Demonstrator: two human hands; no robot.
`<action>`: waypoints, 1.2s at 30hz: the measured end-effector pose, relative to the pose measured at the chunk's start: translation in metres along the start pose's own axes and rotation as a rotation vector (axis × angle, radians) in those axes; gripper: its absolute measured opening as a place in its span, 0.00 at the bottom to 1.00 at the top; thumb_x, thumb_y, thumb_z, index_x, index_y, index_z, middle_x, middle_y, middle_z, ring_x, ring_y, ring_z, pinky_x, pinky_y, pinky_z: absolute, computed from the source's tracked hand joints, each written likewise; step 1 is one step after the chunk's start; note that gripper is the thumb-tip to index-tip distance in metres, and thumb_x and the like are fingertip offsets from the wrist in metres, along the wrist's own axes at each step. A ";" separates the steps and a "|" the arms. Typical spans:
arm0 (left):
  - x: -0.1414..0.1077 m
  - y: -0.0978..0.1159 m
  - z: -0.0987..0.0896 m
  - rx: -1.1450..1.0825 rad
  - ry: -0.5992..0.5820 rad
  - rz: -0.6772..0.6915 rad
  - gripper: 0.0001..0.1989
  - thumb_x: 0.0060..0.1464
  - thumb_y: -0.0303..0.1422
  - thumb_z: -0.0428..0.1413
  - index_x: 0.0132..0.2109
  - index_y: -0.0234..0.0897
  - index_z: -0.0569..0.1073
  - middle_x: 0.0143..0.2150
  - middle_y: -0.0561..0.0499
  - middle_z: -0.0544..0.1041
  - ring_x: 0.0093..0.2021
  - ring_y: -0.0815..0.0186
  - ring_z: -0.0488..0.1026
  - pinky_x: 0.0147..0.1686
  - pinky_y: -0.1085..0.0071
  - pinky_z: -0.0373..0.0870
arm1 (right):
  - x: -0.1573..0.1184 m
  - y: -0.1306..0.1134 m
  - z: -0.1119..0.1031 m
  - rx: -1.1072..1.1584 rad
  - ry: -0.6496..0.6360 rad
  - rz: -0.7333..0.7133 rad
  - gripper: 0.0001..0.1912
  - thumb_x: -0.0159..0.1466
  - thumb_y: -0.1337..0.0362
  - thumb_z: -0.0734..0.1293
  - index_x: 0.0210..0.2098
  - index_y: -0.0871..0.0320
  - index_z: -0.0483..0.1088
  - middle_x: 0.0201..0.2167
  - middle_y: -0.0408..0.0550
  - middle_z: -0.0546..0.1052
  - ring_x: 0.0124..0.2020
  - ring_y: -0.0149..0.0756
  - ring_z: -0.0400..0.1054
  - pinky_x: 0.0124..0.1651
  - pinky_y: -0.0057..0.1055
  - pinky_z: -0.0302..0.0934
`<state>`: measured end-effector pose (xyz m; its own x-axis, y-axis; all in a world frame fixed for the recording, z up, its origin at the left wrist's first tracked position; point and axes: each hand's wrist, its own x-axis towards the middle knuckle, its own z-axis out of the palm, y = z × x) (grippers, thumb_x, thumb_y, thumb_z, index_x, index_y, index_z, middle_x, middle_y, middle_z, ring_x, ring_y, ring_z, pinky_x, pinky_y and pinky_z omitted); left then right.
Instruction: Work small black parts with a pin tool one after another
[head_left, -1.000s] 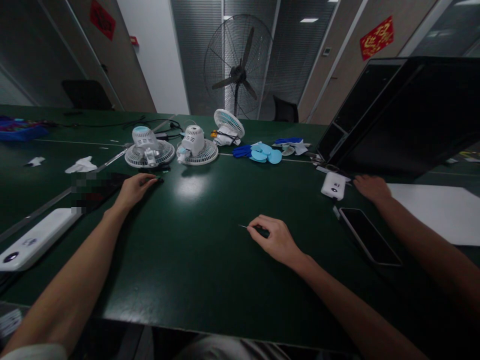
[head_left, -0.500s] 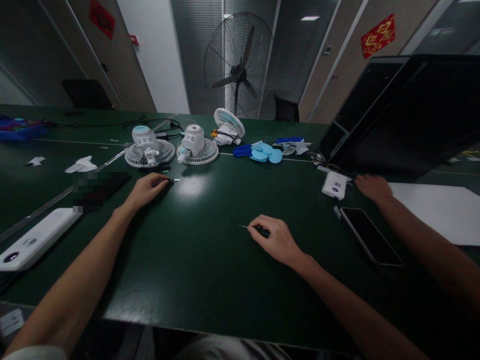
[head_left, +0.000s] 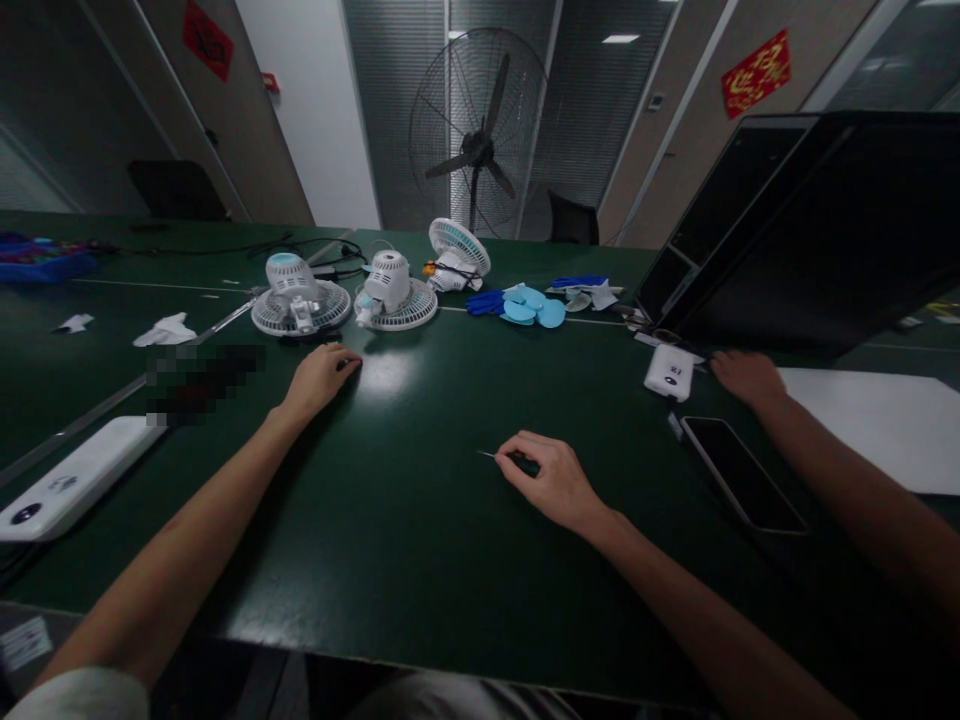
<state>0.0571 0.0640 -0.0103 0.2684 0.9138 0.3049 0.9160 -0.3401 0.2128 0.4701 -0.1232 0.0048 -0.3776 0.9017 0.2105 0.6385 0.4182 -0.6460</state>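
My left hand [head_left: 319, 382] rests on the green table [head_left: 420, 560] in front of the small fans. Its thumb and fingers are pinched together at the tips, and whatever lies between them is hidden. Between thumb and forefinger, my right hand [head_left: 551, 480] grips a thin metal pin [head_left: 486, 454] that points left, just above the tabletop. Two white fans [head_left: 300, 305] lie face down beyond my left hand, and a third white fan [head_left: 457, 250] sits tilted behind them. Light-blue fan blades [head_left: 532, 306] lie farther off, to the right of these fans.
Another person's hand [head_left: 750, 378] rests at the right, by a white power bank [head_left: 670, 372] and a phone [head_left: 742, 475]. A large black monitor [head_left: 810, 230] leans behind it. A long white device [head_left: 82, 475] lies at the left. Blue gloves [head_left: 581, 283] lie at the back.
My left hand has slid right, and its fingertips now cover the spot where a small white piece showed. My right hand and its pin have stayed in place.
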 end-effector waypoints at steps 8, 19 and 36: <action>0.001 -0.002 -0.007 -0.055 0.119 -0.042 0.17 0.63 0.41 0.54 0.50 0.38 0.80 0.50 0.42 0.80 0.52 0.50 0.74 0.54 0.60 0.68 | 0.000 -0.001 0.000 0.001 0.002 0.002 0.10 0.73 0.60 0.64 0.41 0.55 0.76 0.38 0.46 0.78 0.36 0.35 0.73 0.37 0.31 0.67; -0.025 -0.024 -0.012 -0.242 0.207 -0.304 0.21 0.60 0.48 0.55 0.50 0.38 0.81 0.50 0.45 0.82 0.48 0.54 0.78 0.49 0.64 0.72 | 0.000 0.000 0.000 0.002 -0.010 0.007 0.11 0.74 0.59 0.64 0.42 0.55 0.76 0.39 0.47 0.79 0.36 0.35 0.73 0.36 0.31 0.67; -0.023 -0.018 -0.012 -0.233 0.115 -0.315 0.24 0.57 0.50 0.56 0.49 0.38 0.82 0.45 0.45 0.83 0.43 0.54 0.79 0.42 0.67 0.72 | 0.000 0.001 0.000 0.019 -0.020 0.014 0.10 0.73 0.59 0.64 0.42 0.55 0.76 0.39 0.46 0.78 0.37 0.35 0.73 0.37 0.31 0.67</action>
<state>0.0306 0.0467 -0.0097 -0.0614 0.9550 0.2901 0.8524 -0.1011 0.5130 0.4710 -0.1228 0.0042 -0.3827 0.9048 0.1867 0.6309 0.4036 -0.6627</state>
